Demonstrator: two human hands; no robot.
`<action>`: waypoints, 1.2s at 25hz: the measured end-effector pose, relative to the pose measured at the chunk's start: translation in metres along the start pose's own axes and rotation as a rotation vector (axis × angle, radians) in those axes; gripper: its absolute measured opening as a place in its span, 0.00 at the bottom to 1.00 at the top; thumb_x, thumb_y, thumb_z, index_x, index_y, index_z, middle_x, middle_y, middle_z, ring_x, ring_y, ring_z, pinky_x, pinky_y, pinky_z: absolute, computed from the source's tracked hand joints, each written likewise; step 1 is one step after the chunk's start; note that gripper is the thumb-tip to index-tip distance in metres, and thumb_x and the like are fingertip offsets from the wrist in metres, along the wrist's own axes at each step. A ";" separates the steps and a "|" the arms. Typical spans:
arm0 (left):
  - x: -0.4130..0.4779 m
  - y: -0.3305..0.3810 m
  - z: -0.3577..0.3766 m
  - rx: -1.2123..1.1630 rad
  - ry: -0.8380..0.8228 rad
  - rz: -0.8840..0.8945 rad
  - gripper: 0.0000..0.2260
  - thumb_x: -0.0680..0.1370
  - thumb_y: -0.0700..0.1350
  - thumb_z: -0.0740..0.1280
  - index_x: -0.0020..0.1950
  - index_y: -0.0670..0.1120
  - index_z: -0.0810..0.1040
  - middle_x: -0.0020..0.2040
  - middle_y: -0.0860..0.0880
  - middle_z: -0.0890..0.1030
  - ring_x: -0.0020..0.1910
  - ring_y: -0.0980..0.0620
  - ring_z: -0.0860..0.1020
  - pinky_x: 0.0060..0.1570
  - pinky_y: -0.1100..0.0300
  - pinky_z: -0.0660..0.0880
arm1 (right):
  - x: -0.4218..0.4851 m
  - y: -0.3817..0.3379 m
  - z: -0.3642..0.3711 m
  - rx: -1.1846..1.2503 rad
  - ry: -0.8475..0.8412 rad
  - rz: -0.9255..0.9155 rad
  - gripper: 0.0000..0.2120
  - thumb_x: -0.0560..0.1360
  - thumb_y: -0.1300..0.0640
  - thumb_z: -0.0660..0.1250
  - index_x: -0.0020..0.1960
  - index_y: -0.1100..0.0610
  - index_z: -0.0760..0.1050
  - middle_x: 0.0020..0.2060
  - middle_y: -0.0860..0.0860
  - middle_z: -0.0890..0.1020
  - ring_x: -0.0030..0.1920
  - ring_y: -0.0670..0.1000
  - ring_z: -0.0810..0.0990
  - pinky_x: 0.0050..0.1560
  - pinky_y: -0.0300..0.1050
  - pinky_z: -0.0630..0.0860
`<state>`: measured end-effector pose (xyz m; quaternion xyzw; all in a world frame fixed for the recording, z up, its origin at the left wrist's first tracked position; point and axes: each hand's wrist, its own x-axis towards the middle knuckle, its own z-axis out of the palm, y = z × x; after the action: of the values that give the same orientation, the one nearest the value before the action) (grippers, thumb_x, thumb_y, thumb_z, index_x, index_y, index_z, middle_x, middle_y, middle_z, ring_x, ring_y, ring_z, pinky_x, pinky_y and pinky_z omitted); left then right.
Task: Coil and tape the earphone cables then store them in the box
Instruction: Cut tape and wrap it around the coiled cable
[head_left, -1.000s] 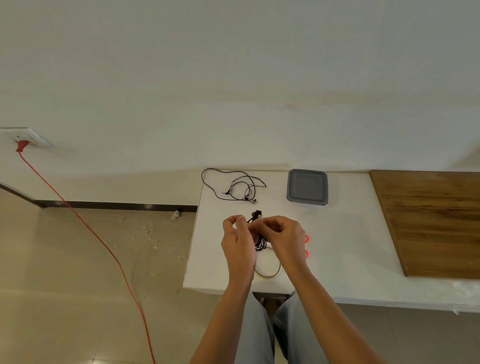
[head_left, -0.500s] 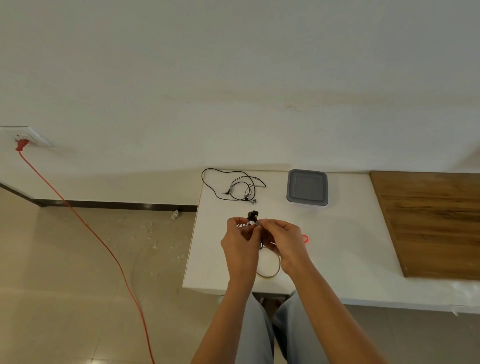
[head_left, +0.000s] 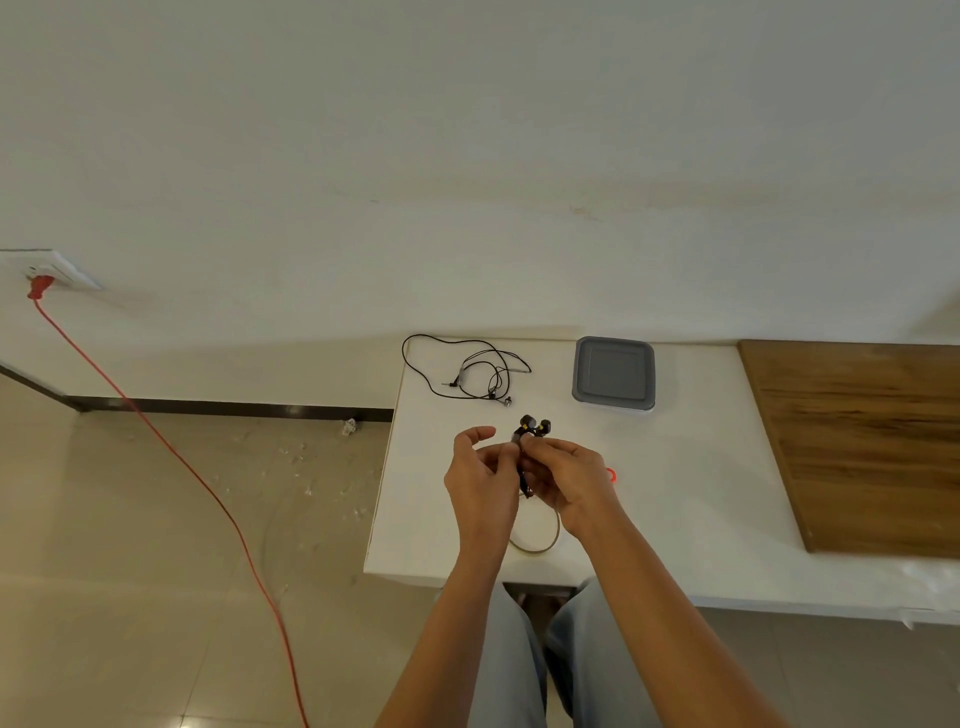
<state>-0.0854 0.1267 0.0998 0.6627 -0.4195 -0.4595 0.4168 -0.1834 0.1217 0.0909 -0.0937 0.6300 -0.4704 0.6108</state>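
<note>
Above the white table (head_left: 691, 493), both hands hold a coiled black earphone (head_left: 530, 431); its two earbuds stick up above my fingers. My right hand (head_left: 566, 480) grips the coil from the right. My left hand (head_left: 480, 478) pinches it from the left, with the index finger raised. A second black earphone cable (head_left: 467, 371) lies loose and uncoiled at the table's far left corner. The grey box (head_left: 614, 373), lid on, stands to the right of that cable. A roll of clear tape (head_left: 537, 535) lies on the table below my hands, partly hidden by them.
A red object (head_left: 611, 475) peeks out behind my right hand. A wooden board (head_left: 857, 441) covers the table's right part. An orange-red power cord (head_left: 171, 457) runs from a wall socket (head_left: 47, 267) across the floor at left. My knees are under the table's near edge.
My hands have shifted slightly on the coil, and the earbuds now stick up more clearly above my fingers. My left index finger has lifted.
</note>
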 end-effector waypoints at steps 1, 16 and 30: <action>0.000 -0.001 -0.001 0.011 -0.005 0.010 0.10 0.77 0.38 0.67 0.56 0.47 0.71 0.40 0.50 0.82 0.37 0.56 0.80 0.33 0.75 0.73 | 0.001 -0.001 0.000 -0.009 0.001 0.013 0.10 0.71 0.60 0.73 0.50 0.63 0.81 0.40 0.57 0.85 0.35 0.51 0.83 0.36 0.41 0.80; 0.001 -0.014 0.000 0.247 -0.106 0.180 0.09 0.79 0.37 0.60 0.58 0.42 0.66 0.38 0.47 0.80 0.36 0.53 0.78 0.34 0.67 0.72 | 0.006 0.003 0.002 0.082 -0.032 0.213 0.09 0.72 0.60 0.72 0.51 0.61 0.80 0.43 0.56 0.83 0.43 0.51 0.80 0.44 0.42 0.78; 0.021 -0.023 -0.018 -0.102 -0.196 -0.065 0.06 0.74 0.42 0.72 0.51 0.48 0.83 0.45 0.50 0.86 0.46 0.54 0.83 0.48 0.61 0.79 | 0.011 0.003 -0.001 0.094 -0.130 0.250 0.08 0.73 0.59 0.71 0.51 0.59 0.80 0.46 0.56 0.82 0.46 0.51 0.77 0.39 0.40 0.74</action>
<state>-0.0601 0.1170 0.0773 0.6059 -0.4125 -0.5561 0.3918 -0.1856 0.1164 0.0807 -0.0163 0.5731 -0.4127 0.7078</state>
